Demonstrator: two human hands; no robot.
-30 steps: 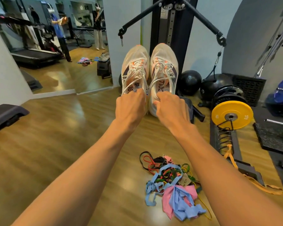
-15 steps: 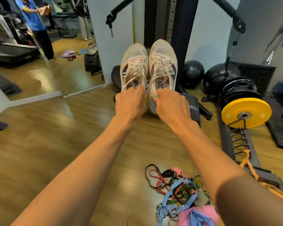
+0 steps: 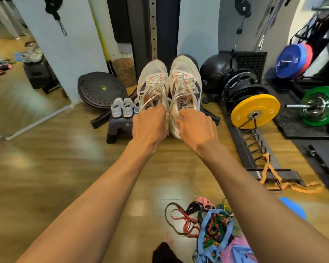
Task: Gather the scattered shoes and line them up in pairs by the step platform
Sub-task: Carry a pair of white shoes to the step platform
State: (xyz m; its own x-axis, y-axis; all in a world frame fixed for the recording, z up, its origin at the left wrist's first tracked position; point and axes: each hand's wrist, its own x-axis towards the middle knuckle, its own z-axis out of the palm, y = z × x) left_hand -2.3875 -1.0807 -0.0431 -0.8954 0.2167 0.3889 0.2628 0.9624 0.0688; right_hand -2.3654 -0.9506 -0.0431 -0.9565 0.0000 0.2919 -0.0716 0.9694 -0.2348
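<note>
White trainers [image 3: 153, 80] sit clamped one apiece in your left hand [image 3: 150, 126] and right hand [image 3: 195, 128], mid-carry at frame centre; next, lower them together beside the small shoes [image 3: 122, 109] on the step platform [image 3: 120, 128].

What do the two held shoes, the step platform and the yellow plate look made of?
The held shoes: pale mesh-like fabric uppers, matte, with woven laces; probably synthetic. The step platform: dark moulded plastic by its dull sheen and rounded edges, likely. The yellow plate: matte, rubber-looking face around a glinting metal hub.
</note>
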